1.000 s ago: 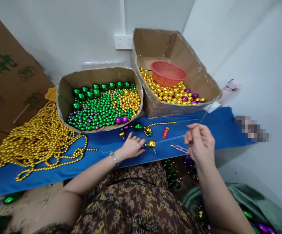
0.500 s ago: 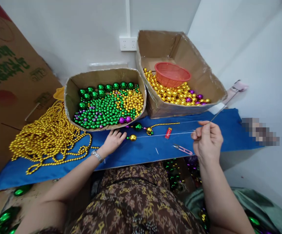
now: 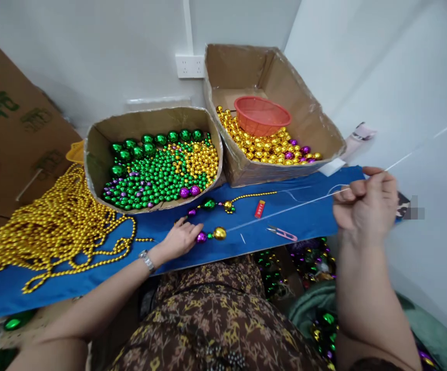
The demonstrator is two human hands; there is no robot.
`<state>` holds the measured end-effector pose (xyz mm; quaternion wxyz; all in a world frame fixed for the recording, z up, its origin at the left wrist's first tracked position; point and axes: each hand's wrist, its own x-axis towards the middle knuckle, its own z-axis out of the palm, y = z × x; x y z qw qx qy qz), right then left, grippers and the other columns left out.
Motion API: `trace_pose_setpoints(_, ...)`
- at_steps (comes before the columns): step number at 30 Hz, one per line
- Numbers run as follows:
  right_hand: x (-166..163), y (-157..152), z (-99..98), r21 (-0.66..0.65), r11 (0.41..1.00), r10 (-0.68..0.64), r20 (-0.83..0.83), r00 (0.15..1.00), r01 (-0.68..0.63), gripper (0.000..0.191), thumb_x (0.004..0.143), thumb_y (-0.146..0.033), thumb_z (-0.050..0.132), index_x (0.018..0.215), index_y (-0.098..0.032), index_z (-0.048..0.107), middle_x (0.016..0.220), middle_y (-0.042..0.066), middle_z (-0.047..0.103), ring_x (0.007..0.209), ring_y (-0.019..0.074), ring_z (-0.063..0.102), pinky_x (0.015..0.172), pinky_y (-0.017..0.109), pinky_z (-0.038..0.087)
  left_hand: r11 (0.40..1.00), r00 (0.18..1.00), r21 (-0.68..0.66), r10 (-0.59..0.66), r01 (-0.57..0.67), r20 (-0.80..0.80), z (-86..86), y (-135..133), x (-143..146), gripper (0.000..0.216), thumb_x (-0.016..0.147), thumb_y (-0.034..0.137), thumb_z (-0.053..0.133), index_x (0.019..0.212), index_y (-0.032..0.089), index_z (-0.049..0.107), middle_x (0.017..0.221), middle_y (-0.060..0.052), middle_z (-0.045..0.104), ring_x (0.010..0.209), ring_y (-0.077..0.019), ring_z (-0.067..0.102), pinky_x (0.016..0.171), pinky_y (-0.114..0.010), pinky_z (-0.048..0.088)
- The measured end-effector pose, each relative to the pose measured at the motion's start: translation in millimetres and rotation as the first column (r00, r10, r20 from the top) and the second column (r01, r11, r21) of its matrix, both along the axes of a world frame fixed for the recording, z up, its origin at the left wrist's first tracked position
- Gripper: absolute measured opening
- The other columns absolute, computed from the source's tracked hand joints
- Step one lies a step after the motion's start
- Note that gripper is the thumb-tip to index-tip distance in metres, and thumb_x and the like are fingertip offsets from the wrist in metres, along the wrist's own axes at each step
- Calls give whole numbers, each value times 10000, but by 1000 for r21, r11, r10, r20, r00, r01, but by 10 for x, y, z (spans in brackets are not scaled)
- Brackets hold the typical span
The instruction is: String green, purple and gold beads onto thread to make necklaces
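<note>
My right hand (image 3: 366,203) is raised at the right with its fingers closed on a thread (image 3: 285,208) and a long thin needle (image 3: 426,142). The needle points up and right. The thread runs taut down to a short string of beads (image 3: 210,235), purple, green and gold, at the table's front. Bent over the left end of this string, my left hand (image 3: 179,238) pinches it beside the purple bead; its fingertips are partly hidden. Behind it lies a finished-looking beaded piece (image 3: 209,204) with a gold bead chain (image 3: 254,195).
A cardboard box (image 3: 152,210) of green, gold and purple beads stands beside a taller box (image 3: 281,172) with gold beads and a red basket (image 3: 262,116). Gold bead chains (image 3: 65,221) are heaped left. Pink thread snips (image 3: 282,233) and a red packet (image 3: 259,209) lie on the blue cloth (image 3: 103,281).
My right hand has moved right and slightly up, pulling the thread. The gold bead has slid right and a purple bead now shows beside my left hand. The view has shifted right.
</note>
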<state>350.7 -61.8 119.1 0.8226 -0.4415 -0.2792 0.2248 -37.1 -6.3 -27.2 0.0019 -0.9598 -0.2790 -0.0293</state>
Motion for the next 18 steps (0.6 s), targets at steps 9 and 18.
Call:
trace_pose_setpoints(9,-273,-28,-429,-159,967,195,-55,979,-201,343,744,-456,766,851,-192,575,491,-106,404,410,30,349,410,140,318,955,914,13,289,-298,-284,21,-46,-408,253,864,112,434,1060,105,594,862,-155,641,833,-299,626,651,-374,482)
trace_pose_setpoints(18,55,77,-415,-169,978,115,-67,991,-125,293,734,-415,769,788,-195,583,424,-103,375,350,43,310,353,176,252,956,949,-9,292,-295,-116,-24,103,-128,282,888,188,460,1134,118,578,915,-147,646,897,-283,597,744,-379,458)
